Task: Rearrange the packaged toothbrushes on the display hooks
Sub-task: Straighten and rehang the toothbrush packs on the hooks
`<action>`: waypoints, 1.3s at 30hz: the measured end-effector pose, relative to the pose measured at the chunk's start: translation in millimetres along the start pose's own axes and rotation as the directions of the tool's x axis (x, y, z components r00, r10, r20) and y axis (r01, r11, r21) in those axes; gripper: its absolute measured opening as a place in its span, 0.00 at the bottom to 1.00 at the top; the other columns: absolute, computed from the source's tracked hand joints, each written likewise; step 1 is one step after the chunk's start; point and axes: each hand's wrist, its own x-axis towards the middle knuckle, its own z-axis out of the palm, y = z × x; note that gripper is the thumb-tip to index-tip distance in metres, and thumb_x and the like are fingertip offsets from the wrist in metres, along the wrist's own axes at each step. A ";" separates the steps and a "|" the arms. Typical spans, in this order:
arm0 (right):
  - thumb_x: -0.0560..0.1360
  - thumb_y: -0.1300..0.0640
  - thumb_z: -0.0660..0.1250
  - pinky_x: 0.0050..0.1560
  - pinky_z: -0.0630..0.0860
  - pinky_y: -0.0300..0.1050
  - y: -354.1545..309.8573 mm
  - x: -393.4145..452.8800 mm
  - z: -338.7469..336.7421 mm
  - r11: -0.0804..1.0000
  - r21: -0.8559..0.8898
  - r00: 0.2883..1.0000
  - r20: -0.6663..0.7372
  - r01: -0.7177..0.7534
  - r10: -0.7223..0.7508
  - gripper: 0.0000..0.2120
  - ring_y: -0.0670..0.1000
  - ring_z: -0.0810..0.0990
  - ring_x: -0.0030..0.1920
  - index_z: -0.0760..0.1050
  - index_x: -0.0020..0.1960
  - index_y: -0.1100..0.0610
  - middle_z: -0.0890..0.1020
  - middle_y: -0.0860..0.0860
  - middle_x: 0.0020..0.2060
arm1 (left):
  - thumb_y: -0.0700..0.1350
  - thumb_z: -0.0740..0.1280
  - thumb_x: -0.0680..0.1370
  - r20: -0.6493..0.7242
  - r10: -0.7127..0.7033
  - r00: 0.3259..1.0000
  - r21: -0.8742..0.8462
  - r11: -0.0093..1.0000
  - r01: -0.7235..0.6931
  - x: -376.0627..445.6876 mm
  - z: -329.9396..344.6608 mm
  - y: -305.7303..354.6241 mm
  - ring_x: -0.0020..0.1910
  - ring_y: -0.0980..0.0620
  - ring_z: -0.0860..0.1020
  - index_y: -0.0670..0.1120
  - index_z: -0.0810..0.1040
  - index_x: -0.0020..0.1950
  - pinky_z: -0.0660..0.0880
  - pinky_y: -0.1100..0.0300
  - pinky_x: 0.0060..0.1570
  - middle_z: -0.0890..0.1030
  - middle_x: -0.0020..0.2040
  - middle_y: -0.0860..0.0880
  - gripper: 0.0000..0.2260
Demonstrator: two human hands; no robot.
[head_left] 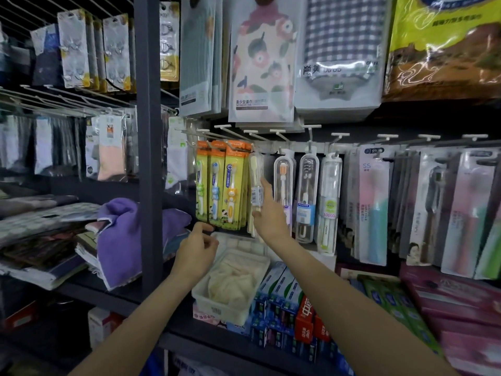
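My right hand (269, 213) holds a clear-cased toothbrush pack (256, 183) upright, its top near a white display hook (254, 151). To its left hang yellow-and-orange children's toothbrush packs (222, 188). On its right hang more clear-cased toothbrushes (306, 196), then rows of flat carded toothbrush packs (375, 207). My left hand (199, 249) hovers below the yellow packs with fingers loosely curled, holding nothing.
A white basket (217, 308) of cloths sits on the shelf under my hands, with toothpaste boxes (284, 302) beside it. Towel packs (261, 58) hang above. A dark upright post (149, 131) stands to the left, with a purple towel (122, 237) beyond it.
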 end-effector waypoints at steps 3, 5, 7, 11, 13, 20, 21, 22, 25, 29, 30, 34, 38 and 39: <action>0.76 0.69 0.60 0.36 0.70 0.46 2.4 -2.2 -2.2 0.999 0.034 1.000 0.000 0.021 -0.021 0.36 0.52 0.72 0.35 0.47 0.76 0.51 0.75 0.57 0.40 | 0.36 0.62 0.77 0.005 -0.015 1.000 -0.013 1.000 0.015 -3.5 -0.4 0.8 0.51 0.47 0.77 0.39 0.70 0.60 0.69 0.61 0.46 0.80 0.49 0.42 0.12; 0.77 0.66 0.60 0.44 0.69 0.44 7.9 -7.5 -14.3 0.999 0.032 1.000 -0.003 0.024 -0.024 0.32 0.54 0.74 0.46 0.50 0.76 0.52 0.73 0.57 0.52 | 0.36 0.62 0.77 0.010 -0.012 1.000 -0.010 1.000 0.012 -5.1 2.8 6.0 0.50 0.48 0.76 0.39 0.70 0.60 0.66 0.63 0.44 0.80 0.48 0.43 0.12; 0.77 0.66 0.60 0.52 0.70 0.45 16.8 -14.7 -34.0 1.000 -0.011 0.999 -0.017 0.029 -0.029 0.29 0.56 0.73 0.55 0.53 0.75 0.54 0.70 0.58 0.61 | 0.36 0.62 0.77 0.015 0.001 1.000 -0.015 1.000 -0.001 -3.6 7.9 14.4 0.49 0.48 0.76 0.40 0.70 0.59 0.65 0.64 0.44 0.78 0.47 0.45 0.11; 0.76 0.69 0.60 0.59 0.70 0.44 45.2 -32.8 -96.8 0.990 -0.126 0.984 -0.157 0.066 -0.086 0.22 0.55 0.70 0.60 0.63 0.68 0.61 0.69 0.58 0.61 | 0.37 0.63 0.77 0.055 0.059 0.997 -0.055 0.997 -0.056 2.4 37.7 45.3 0.49 0.47 0.76 0.40 0.70 0.58 0.70 0.58 0.47 0.78 0.46 0.45 0.10; 0.75 0.70 0.59 0.60 0.71 0.49 62.2 -39.0 -131.2 0.986 -0.153 0.956 -0.273 0.066 -0.107 0.18 0.54 0.70 0.58 0.67 0.64 0.62 0.70 0.58 0.59 | 0.37 0.62 0.77 0.078 0.101 0.992 -0.108 0.990 -0.092 2.7 61.9 69.3 0.48 0.47 0.76 0.40 0.70 0.58 0.72 0.55 0.49 0.78 0.47 0.45 0.10; 0.75 0.65 0.63 0.49 0.70 0.39 114.8 -53.7 -197.7 0.991 -0.076 0.912 -0.403 -0.111 0.071 0.17 0.52 0.72 0.50 0.66 0.63 0.63 0.71 0.59 0.58 | 0.42 0.62 0.79 0.184 0.275 0.944 -0.291 0.932 -0.215 -16.6 146.8 147.0 0.52 0.51 0.74 0.41 0.66 0.65 0.72 0.58 0.51 0.75 0.55 0.47 0.16; 0.75 0.63 0.66 0.51 0.70 0.40 120.6 -53.9 -200.6 0.989 -0.007 0.921 -0.368 -0.145 0.133 0.20 0.54 0.73 0.54 0.65 0.65 0.63 0.71 0.59 0.59 | 0.43 0.62 0.78 0.190 0.291 0.938 -0.311 0.924 -0.224 -19.9 155.8 154.9 0.54 0.51 0.74 0.41 0.66 0.65 0.71 0.59 0.52 0.74 0.57 0.47 0.17; 0.74 0.61 0.67 0.55 0.70 0.41 126.3 -53.9 -202.5 0.982 0.057 0.930 -0.317 -0.179 0.188 0.24 0.55 0.72 0.59 0.63 0.67 0.63 0.70 0.59 0.61 | 0.44 0.63 0.78 0.191 0.300 0.935 -0.327 0.917 -0.227 -21.9 164.1 162.2 0.55 0.51 0.73 0.41 0.66 0.66 0.70 0.61 0.52 0.73 0.58 0.47 0.17; 0.74 0.59 0.68 0.63 0.66 0.44 139.2 -53.0 -201.6 0.963 0.095 0.952 -0.152 -0.252 0.265 0.31 0.54 0.67 0.67 0.57 0.72 0.61 0.68 0.56 0.67 | 0.44 0.63 0.78 0.187 0.285 0.940 -0.378 0.904 -0.199 -21.9 181.7 178.6 0.52 0.55 0.72 0.42 0.67 0.65 0.69 0.64 0.50 0.75 0.58 0.49 0.17; 0.76 0.64 0.65 0.54 0.73 0.42 143.1 -53.2 -191.7 0.946 0.208 0.967 0.004 -0.249 0.254 0.22 0.55 0.75 0.60 0.63 0.68 0.60 0.77 0.59 0.58 | 0.44 0.65 0.77 0.189 0.224 0.956 -0.389 0.911 -0.136 -16.0 189.2 186.0 0.50 0.53 0.74 0.42 0.67 0.65 0.69 0.63 0.48 0.75 0.53 0.49 0.18; 0.75 0.66 0.65 0.54 0.75 0.44 143.2 -53.6 -189.9 0.943 0.232 0.970 0.018 -0.239 0.241 0.21 0.56 0.77 0.57 0.65 0.67 0.60 0.78 0.60 0.56 | 0.44 0.66 0.77 0.186 0.217 0.958 -0.381 0.915 -0.133 -14.4 189.1 185.6 0.49 0.53 0.74 0.42 0.68 0.63 0.69 0.62 0.47 0.75 0.52 0.49 0.17; 0.75 0.67 0.65 0.55 0.78 0.51 144.9 -54.8 -191.7 0.916 0.320 0.970 0.101 -0.242 0.221 0.16 0.56 0.78 0.54 0.68 0.60 0.57 0.78 0.59 0.52 | 0.44 0.66 0.77 0.194 0.248 0.949 -0.335 0.926 -0.174 -11.5 180.9 179.3 0.50 0.51 0.75 0.43 0.68 0.63 0.71 0.60 0.48 0.76 0.51 0.48 0.17; 0.74 0.65 0.67 0.56 0.77 0.50 148.8 -51.9 -197.0 0.908 0.319 0.961 0.136 -0.273 0.241 0.16 0.56 0.77 0.55 0.67 0.59 0.57 0.78 0.59 0.54 | 0.46 0.64 0.78 0.131 0.329 0.935 -0.087 0.944 -0.320 -6.5 160.9 170.0 0.49 0.51 0.75 0.44 0.66 0.66 0.73 0.58 0.48 0.76 0.54 0.47 0.18; 0.74 0.64 0.67 0.57 0.76 0.50 149.2 -52.0 -196.8 0.906 0.316 0.958 0.142 -0.281 0.247 0.18 0.55 0.76 0.55 0.67 0.61 0.59 0.77 0.59 0.56 | 0.46 0.63 0.78 0.110 0.345 0.932 -0.024 0.939 -0.344 -3.8 154.9 167.8 0.47 0.53 0.74 0.45 0.66 0.66 0.72 0.59 0.46 0.77 0.54 0.47 0.18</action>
